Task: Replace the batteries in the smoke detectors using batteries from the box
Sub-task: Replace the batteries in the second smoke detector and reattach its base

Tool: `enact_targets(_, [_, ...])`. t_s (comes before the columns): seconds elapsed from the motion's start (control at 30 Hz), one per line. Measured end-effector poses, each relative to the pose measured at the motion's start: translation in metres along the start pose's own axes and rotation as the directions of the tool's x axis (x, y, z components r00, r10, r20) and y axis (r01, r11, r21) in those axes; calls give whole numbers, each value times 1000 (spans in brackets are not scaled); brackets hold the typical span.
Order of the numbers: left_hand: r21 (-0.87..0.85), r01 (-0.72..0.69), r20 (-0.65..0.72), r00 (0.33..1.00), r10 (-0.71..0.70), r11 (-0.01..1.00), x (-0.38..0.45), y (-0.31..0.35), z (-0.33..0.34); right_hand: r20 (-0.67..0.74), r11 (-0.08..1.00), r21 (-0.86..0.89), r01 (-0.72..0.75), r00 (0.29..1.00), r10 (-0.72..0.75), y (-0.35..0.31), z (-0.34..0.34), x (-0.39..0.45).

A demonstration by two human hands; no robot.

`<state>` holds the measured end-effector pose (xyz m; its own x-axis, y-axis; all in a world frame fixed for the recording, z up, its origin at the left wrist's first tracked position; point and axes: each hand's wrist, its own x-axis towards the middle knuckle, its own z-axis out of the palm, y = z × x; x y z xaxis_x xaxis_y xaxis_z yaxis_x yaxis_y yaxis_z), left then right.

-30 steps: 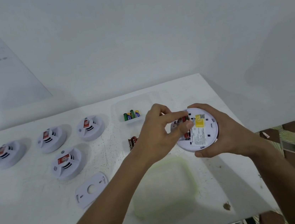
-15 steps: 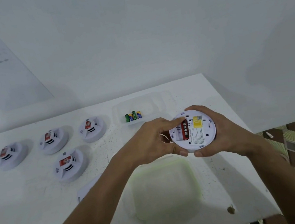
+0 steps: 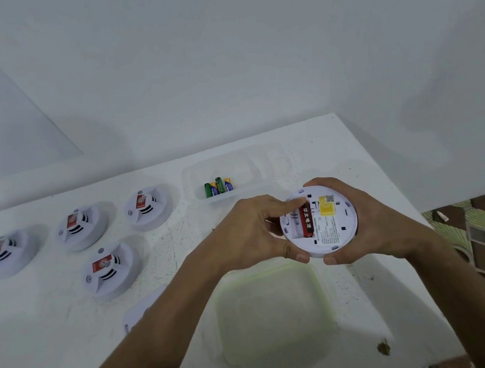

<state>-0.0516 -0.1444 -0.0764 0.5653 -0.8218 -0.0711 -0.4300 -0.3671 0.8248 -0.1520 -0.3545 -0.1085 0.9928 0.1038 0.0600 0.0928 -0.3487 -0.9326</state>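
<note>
Both hands hold a round white smoke detector (image 3: 333, 234) back side up above the table's right part. My right hand (image 3: 380, 222) cups its right rim from behind. My left hand (image 3: 250, 234) grips its left rim, thumb on the lower edge and index finger reaching into the open battery bay. A red battery (image 3: 307, 221) lies in that bay, with the slot to its left unfilled. A clear plastic box (image 3: 235, 181) behind the hands holds several green and blue batteries (image 3: 217, 187).
Several other white smoke detectors (image 3: 109, 269) stand face up on the left of the white table (image 3: 41, 346). A clear lid with a green rim (image 3: 273, 311) lies below the hands. A white mounting plate (image 3: 138, 314) shows partly under my left forearm. The table's edge runs along the right.
My left hand shifted from pinching at the battery bay to holding the detector's left rim, which uncovered the red battery. The detector turned slightly flatter toward the camera.
</note>
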Motion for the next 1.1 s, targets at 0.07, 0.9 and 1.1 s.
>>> enact_targets(0.07, [18, -11, 0, 1000, 11, 1000, 1, -1, 1, 1, 1000, 6, -1, 1000, 1, 1, -1, 1])
enact_targets(0.9, [609, 335, -73, 926, -370, 719, 48, -49, -7, -32, 995, 61, -74, 997, 76, 5, -19, -14])
enact_targets(1.1, [441, 375, -138, 926, -352, 815, 48, -50, -4, -38, 995, 53, -80, 996, 82, 5, -17, -15])
